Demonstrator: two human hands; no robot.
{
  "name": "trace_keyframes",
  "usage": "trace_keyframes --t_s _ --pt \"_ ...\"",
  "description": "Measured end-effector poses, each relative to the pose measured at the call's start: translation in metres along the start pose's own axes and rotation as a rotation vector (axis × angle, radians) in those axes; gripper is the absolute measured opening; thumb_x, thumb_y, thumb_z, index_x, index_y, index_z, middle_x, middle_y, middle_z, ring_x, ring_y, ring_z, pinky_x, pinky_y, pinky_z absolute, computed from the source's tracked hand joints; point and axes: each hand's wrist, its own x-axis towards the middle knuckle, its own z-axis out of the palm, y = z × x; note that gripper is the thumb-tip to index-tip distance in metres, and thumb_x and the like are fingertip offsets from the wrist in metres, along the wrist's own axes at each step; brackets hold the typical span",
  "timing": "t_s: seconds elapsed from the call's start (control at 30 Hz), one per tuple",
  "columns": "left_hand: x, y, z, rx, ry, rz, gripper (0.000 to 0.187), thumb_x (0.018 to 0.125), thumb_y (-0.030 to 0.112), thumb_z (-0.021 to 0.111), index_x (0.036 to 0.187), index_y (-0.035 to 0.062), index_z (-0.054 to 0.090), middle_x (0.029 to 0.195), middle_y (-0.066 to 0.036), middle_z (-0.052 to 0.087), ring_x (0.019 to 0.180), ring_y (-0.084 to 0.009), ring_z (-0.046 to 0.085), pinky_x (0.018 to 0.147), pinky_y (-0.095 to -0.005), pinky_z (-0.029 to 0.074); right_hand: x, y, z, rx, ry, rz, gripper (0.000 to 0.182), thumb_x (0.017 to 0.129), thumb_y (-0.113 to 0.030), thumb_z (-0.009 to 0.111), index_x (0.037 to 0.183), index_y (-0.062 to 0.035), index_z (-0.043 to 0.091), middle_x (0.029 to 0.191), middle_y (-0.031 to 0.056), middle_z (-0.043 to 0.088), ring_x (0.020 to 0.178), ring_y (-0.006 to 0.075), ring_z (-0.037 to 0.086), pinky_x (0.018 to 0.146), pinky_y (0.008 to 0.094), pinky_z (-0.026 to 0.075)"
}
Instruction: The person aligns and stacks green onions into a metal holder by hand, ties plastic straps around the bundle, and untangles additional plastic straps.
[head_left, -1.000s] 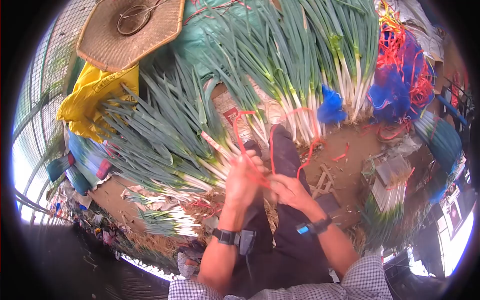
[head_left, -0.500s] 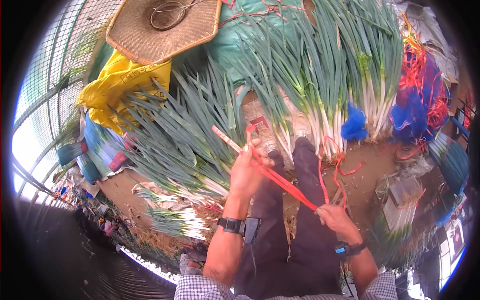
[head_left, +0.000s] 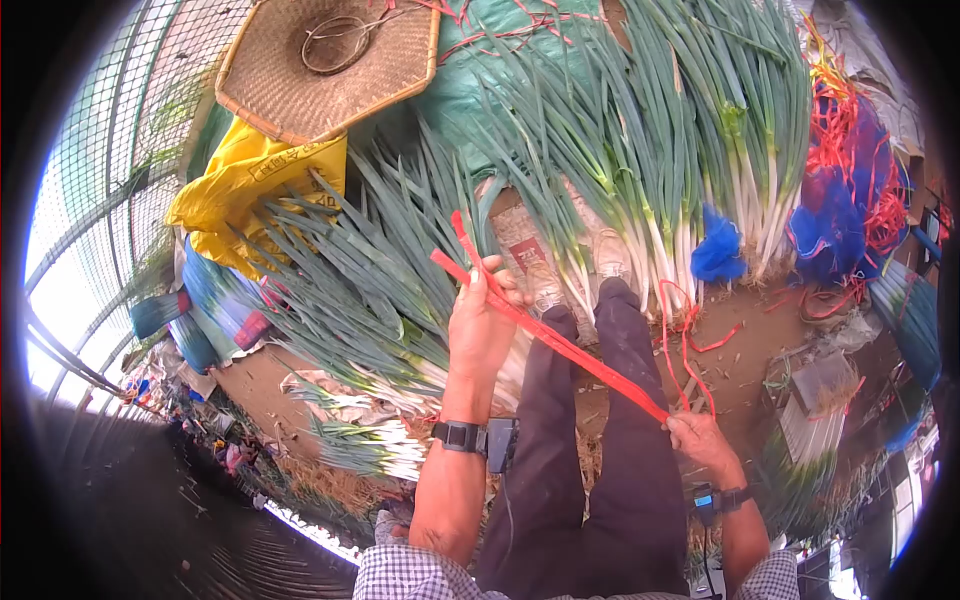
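Observation:
A red plastic strip (head_left: 585, 362) is stretched slantwise in front of my legs. My left hand (head_left: 483, 315) pinches its upper part, and two short ends stick out above the fingers. Down to the right, my right hand (head_left: 700, 440) is closed on the other end, from which a loose tail loops up and over the ground. Behind my left hand lie long green onions (head_left: 350, 270) with leaves pointing up and left. More green onions (head_left: 640, 150) lie beyond my feet, white stems toward me.
A woven hat (head_left: 325, 60) lies at the upper left above a yellow bag (head_left: 255, 190). Blue netting (head_left: 717, 247) sits by the stems, and a tangle of red strips (head_left: 850, 150) is at right. Small green onions (head_left: 370, 445) lie on the ground at left.
My hands have moved farther apart, the right one down and right, so the red strip spans a longer stretch. Its ends above my left hand now stick up differently.

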Motion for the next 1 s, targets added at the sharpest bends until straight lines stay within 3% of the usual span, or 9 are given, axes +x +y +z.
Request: trace_keyframes --t_s 0.17,0.23,0.3,0.43,0.57,0.67,0.77,0.83,1.0 --pt "0.015 0.000 -0.015 -0.007 -0.111 0.034 0.026 0.106 0.030 0.049 0.115 0.0082 0.058 0.080 -0.001 0.058 0.070 -0.0160 0.056 0.086 -0.0434 0.048 -0.003 0.000 -0.009 -0.068 -0.047 -0.146 0.032 0.100 -0.029 0.057 0.096 0.0008 0.069 0.069 0.0044 0.060 0.064 0.0157 0.057 0.062 0.0333 0.046" --pt "0.021 -0.002 -0.015 0.003 -0.109 -0.054 0.033 0.106 0.034 0.048 0.122 0.0068 0.058 0.100 -0.006 0.062 0.094 -0.0203 0.061 0.096 -0.0465 0.046 -0.010 -0.015 -0.012 -0.102 -0.124 -0.023 0.034 0.099 -0.034 0.060 0.098 -0.0003 0.068 0.072 0.0064 0.058 0.068 0.0173 0.056 0.064 0.0354 0.046" --pt "-0.005 -0.007 0.017 0.377 0.086 -0.093 0.041 0.107 0.041 0.045 0.125 0.0046 0.053 0.118 -0.009 0.060 0.105 -0.0221 0.060 0.096 -0.0424 0.047 -0.004 -0.005 -0.010 -0.097 0.085 -0.213 0.032 0.100 -0.033 0.060 0.097 -0.0011 0.066 0.069 0.0070 0.056 0.064 0.0165 0.054 0.061 0.0365 0.045" --pt "-0.074 -0.068 -0.030 1.012 0.079 -0.218 0.047 0.102 0.047 0.053 0.113 0.0012 0.061 0.095 -0.006 0.065 0.083 -0.0171 0.062 0.076 -0.0340 0.053 0.007 -0.058 -0.001 0.200 0.512 -0.233 0.023 0.099 -0.026 0.063 0.094 -0.0031 0.065 0.066 0.0035 0.053 0.060 0.0116 0.049 0.055 0.0323 0.041" --pt "-0.140 -0.124 0.006 0.068 -0.085 -1.008 0.073 0.102 0.061 0.040 0.140 -0.0005 0.045 0.130 -0.019 0.061 0.121 -0.0306 0.060 0.103 -0.0454 0.048 0.008 -0.101 0.031 0.588 0.448 -0.318 0.016 0.099 -0.020 0.063 0.099 -0.0043 0.067 0.070 -0.0020 0.051 0.067 0.0055 0.048 0.056 0.0284 0.042" --pt "-0.145 -0.141 0.061 -0.293 0.074 -0.774 0.064 0.105 0.057 0.033 0.141 0.0050 0.045 0.126 -0.011 0.062 0.120 -0.0265 0.059 0.106 -0.0442 0.046 0.010 -0.091 0.061 0.705 0.350 -0.453 0.017 0.101 -0.019 0.061 0.104 -0.0029 0.067 0.071 -0.0041 0.054 0.064 0.0057 0.048 0.057 0.0254 0.042" --pt "-0.095 -0.139 0.040 -0.272 0.000 -0.661 0.033 0.108 0.036 0.043 0.119 0.0072 0.055 0.080 0.002 0.055 0.074 -0.0132 0.057 0.074 -0.0353 0.052 -0.016 -0.078 0.052 1.058 0.217 -0.300 0.022 0.102 -0.022 0.059 0.103 -0.0011 0.066 0.070 0.0002 0.058 0.060 0.0067 0.052 0.056 0.0244 0.044" --pt "-0.056 -0.107 0.036 -0.361 0.013 -0.496 0.019 0.108 0.023 0.044 0.107 0.0067 0.054 0.065 0.007 0.035 0.056 -0.0066 0.036 0.058 -0.0247 0.037 -0.032 -0.050 0.029 1.062 0.311 -0.240 0.025 0.105 -0.021 0.051 0.099 0.0001 0.064 0.067 0.0033 0.060 0.056 0.0106 0.057 0.052 0.0262 0.048" --pt "0.006 -0.006 -0.020 0.018 0.043 -0.261 0.014 0.106 0.022 0.049 0.104 0.0092 0.053 0.064 0.007 0.034 0.053 -0.0075 0.033 0.055 -0.0263 0.033 -0.081 0.057 -0.035 0.422 0.648 -0.319 0.021 0.094 -0.003 0.054 0.116 -0.0036 0.055 0.078 -0.0047 0.046 0.068 0.0047 0.046 0.061 0.0227 0.044"
